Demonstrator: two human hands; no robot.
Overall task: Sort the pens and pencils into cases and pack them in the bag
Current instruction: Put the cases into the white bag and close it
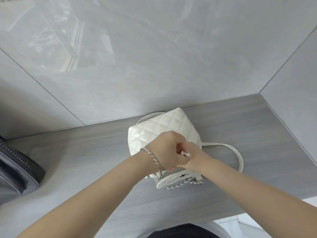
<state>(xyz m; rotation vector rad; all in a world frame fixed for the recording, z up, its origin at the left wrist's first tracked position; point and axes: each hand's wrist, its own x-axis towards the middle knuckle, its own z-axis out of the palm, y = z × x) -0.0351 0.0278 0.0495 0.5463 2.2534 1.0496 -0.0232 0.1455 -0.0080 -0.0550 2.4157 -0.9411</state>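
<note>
Over the quilted bag on the bench our left hand pinches a white cord; whether our right hand grips, we cannot tell.

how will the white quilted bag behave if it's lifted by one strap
Probably soft: the white quilted bag looks padded, so it may sag. Its thin strap lies in a loose loop, so likely floppy. The metal chain would likely swing.

A grey wall of large glossy tiles is standing behind the table and is reflecting pale light at upper left. A side wall is meeting it on the right. The table is showing grey wood grain. A pale floor is showing at lower right.
</note>
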